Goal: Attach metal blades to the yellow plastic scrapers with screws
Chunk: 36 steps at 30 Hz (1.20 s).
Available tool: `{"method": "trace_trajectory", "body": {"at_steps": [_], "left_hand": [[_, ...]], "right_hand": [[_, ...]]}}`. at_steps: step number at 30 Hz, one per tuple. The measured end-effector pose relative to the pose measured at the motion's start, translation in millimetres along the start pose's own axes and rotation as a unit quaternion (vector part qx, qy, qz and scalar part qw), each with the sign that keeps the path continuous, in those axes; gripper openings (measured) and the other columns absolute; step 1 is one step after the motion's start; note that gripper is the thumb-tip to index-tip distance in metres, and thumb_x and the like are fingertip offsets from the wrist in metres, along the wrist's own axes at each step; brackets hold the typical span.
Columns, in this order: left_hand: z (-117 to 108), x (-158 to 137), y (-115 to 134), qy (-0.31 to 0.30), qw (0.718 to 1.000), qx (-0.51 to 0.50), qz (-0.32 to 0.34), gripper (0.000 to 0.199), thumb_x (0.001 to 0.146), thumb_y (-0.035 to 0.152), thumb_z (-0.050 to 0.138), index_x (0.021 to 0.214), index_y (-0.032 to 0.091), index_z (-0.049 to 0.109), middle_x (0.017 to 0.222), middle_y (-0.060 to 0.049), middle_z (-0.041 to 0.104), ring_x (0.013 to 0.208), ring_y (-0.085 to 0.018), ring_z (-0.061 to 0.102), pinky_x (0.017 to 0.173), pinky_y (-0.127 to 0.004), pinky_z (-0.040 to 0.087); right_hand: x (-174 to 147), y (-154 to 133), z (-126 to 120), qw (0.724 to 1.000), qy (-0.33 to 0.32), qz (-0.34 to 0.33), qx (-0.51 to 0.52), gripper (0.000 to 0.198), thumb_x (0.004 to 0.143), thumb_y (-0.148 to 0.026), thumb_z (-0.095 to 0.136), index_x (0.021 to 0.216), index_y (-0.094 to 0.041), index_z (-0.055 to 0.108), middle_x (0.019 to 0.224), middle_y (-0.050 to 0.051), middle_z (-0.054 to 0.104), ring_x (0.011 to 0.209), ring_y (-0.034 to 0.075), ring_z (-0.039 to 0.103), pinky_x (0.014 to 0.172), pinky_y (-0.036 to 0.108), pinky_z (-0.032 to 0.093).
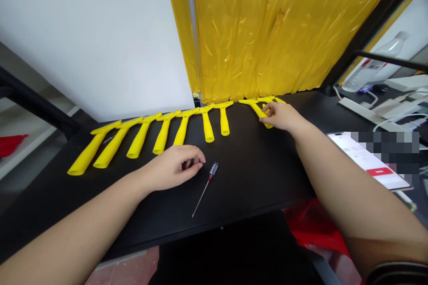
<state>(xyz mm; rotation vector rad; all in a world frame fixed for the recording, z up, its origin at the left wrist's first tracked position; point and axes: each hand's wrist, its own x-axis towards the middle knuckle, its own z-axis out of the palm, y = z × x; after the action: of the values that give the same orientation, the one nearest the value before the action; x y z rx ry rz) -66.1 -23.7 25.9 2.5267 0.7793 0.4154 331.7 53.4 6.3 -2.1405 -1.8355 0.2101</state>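
Note:
My right hand (281,117) is at the right end of a row of yellow T-shaped plastic handles. Its fingers are closed on a yellow T-shaped handle (267,99), which they partly hide. Just left of those fingers lies another yellow handle (256,107). My left hand (177,165) rests low over the black table (254,173), fingers loosely curled and thumb near the index finger, with nothing visible in it. Beside its fingertips lies a screwdriver (213,170) with a clear handle, its shaft pointing toward me. Several more yellow handles (142,137) lie in a line beyond my left hand.
A white panel (110,40) and yellow plastic curtain (267,31) stand along the table's back. At right are a phone (371,160) with a lit screen, white cables (401,118) and a plastic bottle (374,64). Black frame posts (40,98) flank the table.

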Motion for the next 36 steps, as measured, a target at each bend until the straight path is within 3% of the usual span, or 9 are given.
{"method": "trace_trajectory", "body": {"at_steps": [16, 24, 30, 36], "left_hand": [[-1, 0, 1, -0.004, 1.000, -0.003, -0.001, 0.015, 0.101, 0.025, 0.058, 0.101, 0.019, 0.072, 0.075, 0.001, 0.063, 0.059, -0.009, 0.057, 0.056, -0.021, 0.045], [-1, 0, 0, -0.007, 1.000, -0.007, -0.005, 0.014, 0.100, 0.024, 0.059, 0.101, 0.019, 0.072, 0.077, 0.001, 0.064, 0.060, -0.010, 0.057, 0.057, -0.022, 0.046], [-1, 0, 0, -0.007, 1.000, -0.006, -0.001, 0.014, 0.101, 0.025, 0.059, 0.101, 0.019, 0.072, 0.076, 0.000, 0.064, 0.060, -0.010, 0.058, 0.057, -0.022, 0.046], [-1, -1, -1, -0.006, 1.000, -0.005, -0.001, 0.014, 0.100, 0.023, 0.058, 0.101, 0.019, 0.072, 0.077, 0.001, 0.063, 0.060, -0.010, 0.058, 0.057, -0.021, 0.046]], "right_hand": [[-6, -12, 0, 0.999, 0.005, 0.023, 0.022, 0.032, 0.071, -0.039, 0.084, 0.099, -0.026, 0.074, 0.098, 0.004, 0.077, 0.089, 0.028, 0.072, 0.082, 0.043, 0.056], [-6, -13, 2, 0.999, 0.020, 0.035, 0.013, 0.028, 0.070, -0.038, 0.081, 0.093, -0.025, 0.075, 0.100, 0.007, 0.077, 0.097, 0.032, 0.072, 0.083, 0.046, 0.057], [-8, -11, -5, 0.998, 0.043, 0.033, 0.022, 0.027, 0.068, -0.039, 0.080, 0.090, -0.024, 0.075, 0.087, 0.007, 0.075, 0.086, 0.031, 0.072, 0.079, 0.045, 0.058], [-15, -13, -17, 0.994, 0.035, 0.062, 0.087, 0.023, 0.079, -0.036, 0.071, 0.098, -0.025, 0.066, 0.086, 0.004, 0.075, 0.072, 0.025, 0.071, 0.069, 0.038, 0.055]]}}
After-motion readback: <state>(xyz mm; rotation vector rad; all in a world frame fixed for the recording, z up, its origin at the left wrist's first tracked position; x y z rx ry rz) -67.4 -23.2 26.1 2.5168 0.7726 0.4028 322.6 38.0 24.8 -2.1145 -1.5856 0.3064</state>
